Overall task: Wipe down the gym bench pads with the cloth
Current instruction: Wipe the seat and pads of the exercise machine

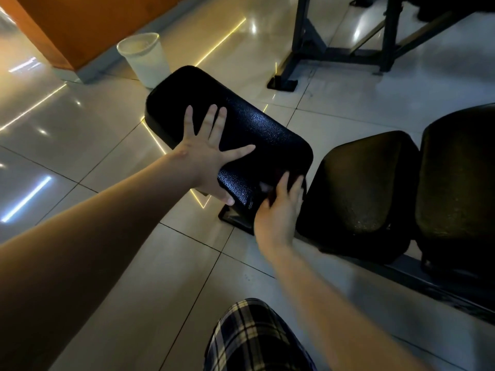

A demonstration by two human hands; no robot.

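Low over the tiled floor point(80, 145), the black bench pad point(249, 129) sits tilted across the middle of the view, its pebbled vinyl catching a sheen along the near side. The left hand point(206, 162) is planted flat on top of it, fingers point(211, 121) spread wide and thumb hooked down over the near edge. The right hand point(278, 218) is at the pad's near end, its fingers point(284, 186) bent against the end face over a dark, blurred patch point(270, 190); it is too dim to tell whether they hold anything. Beneath that end, a dark base foot point(235, 222) rests on the tiles. Just to the right, nearly touching, sits a second dark pad point(359, 188), dustier and duller, and a third pad point(460, 178) right beside it, both on a dark rail point(428, 285). Glossy pale tiles all round, throwing back streaks of light and thin yellow lines. Beyond the bench pad's far end stands a white bin point(144, 57), close to an orange wall point(80, 22). Top right, a dark metal frame point(334, 54) stands on the floor. At the bottom edge, plaid fabric point(254, 338) over the person's leg.
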